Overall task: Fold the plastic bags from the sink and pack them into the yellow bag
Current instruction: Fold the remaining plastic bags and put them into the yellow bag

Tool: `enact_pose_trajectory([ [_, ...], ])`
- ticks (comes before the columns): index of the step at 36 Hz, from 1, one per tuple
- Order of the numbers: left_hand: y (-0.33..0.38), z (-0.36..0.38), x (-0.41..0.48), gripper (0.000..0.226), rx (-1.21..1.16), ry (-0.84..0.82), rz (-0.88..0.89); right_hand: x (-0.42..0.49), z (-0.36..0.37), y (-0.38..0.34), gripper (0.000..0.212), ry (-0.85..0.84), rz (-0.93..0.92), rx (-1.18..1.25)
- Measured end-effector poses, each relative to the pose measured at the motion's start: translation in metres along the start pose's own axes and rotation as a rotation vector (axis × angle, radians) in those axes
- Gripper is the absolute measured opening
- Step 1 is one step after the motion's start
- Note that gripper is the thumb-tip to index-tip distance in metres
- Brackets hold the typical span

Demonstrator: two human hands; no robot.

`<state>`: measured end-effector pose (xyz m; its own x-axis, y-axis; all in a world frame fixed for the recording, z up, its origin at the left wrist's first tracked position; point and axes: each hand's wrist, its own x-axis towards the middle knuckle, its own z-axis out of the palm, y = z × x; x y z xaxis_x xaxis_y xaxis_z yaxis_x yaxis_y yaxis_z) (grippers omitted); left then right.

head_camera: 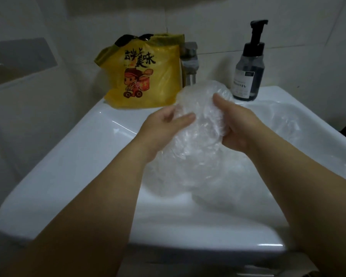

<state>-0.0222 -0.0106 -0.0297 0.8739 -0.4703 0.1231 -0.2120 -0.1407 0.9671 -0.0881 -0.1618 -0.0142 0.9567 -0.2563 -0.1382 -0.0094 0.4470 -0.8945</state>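
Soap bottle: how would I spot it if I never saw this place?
Find the white sink. On its back ledge, right of the metal tap, stands the soap bottle. Only it has a black pump; the yellow bag left of the tap is soft plastic.

We stand in a small bathroom, most likely in a home. A white ceramic sink point(48, 156) fills our view from 9 to 3 o'clock. At 12 o'clock a steel tap point(190, 62) rises behind its back rim, and at 1 o'clock a dark pump bottle point(248, 70) stands on that rim. A printed yellow bag point(146, 76) sits at 11 o'clock. Pale wall tiles point(208, 21) close in behind, with a grey plate point(22, 58) at 10 o'clock.
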Motion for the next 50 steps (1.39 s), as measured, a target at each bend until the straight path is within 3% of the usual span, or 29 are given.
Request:
enact_pose_trajectory([
  [3,-0.003,0.001,0.000,0.004,0.065,0.044,0.024,0.000,-0.001,-0.002,0.052,-0.057,0.004,0.054],
  [7,-0.006,-0.005,0.003,0.023,0.014,0.191,0.026,0.008,-0.003,0.000,0.022,0.050,-0.111,-0.021],
  [11,-0.004,-0.007,0.005,0.031,0.002,0.280,-0.009,0.012,-0.007,0.003,0.025,0.244,-0.113,-0.151],
  [13,-0.002,-0.007,0.006,0.033,0.008,0.318,-0.012,0.010,-0.003,0.004,0.043,0.199,-0.167,-0.257],
  [16,0.002,-0.007,0.005,0.025,-0.020,0.347,0.005,0.005,0.003,0.008,0.066,-0.005,-0.157,-0.432],
  [20,0.009,-0.004,0.001,0.026,-0.118,0.217,0.015,0.001,0.011,0.023,0.049,-0.049,-0.191,-0.716],
  [24,0.012,0.000,-0.003,0.039,-0.209,-0.005,-0.012,0.001,0.014,0.022,0.018,-0.039,-0.228,-0.571],
  [28,0.012,-0.006,0.002,0.053,-0.412,0.002,-0.066,0.006,0.011,0.016,0.022,0.006,-0.179,-0.374],
  [31,0.009,-0.011,0.005,0.033,-0.478,0.012,-0.082,0.009,0.010,0.017,0.022,0.019,-0.148,-0.351],
  [35,0.005,-0.010,0.004,0.058,-0.443,-0.100,-0.107,0.011,0.011,0.021,0.035,0.081,-0.149,-0.412],
  [39,0.003,-0.009,0.005,0.021,-0.332,-0.079,-0.120,0.011,0.011,0.016,0.031,0.139,-0.157,-0.301],
  [42,-0.001,-0.014,0.012,0.031,-0.367,-0.023,-0.105,0.010,0.009,0.011,0.043,0.245,-0.149,-0.199],
  [44,-0.001,-0.016,0.012,0.025,-0.387,-0.005,-0.086,0.009,0.007,0.010,0.045,0.291,-0.135,-0.201],
  [47,0.003,-0.012,0.008,0.004,-0.459,-0.023,-0.085,0.007,0.010,0.008,0.026,0.243,-0.123,-0.296],
  [50,0.003,-0.007,0.007,0.009,-0.475,-0.038,-0.066,0.002,0.017,0.009,0.045,0.100,-0.120,-0.251],
])
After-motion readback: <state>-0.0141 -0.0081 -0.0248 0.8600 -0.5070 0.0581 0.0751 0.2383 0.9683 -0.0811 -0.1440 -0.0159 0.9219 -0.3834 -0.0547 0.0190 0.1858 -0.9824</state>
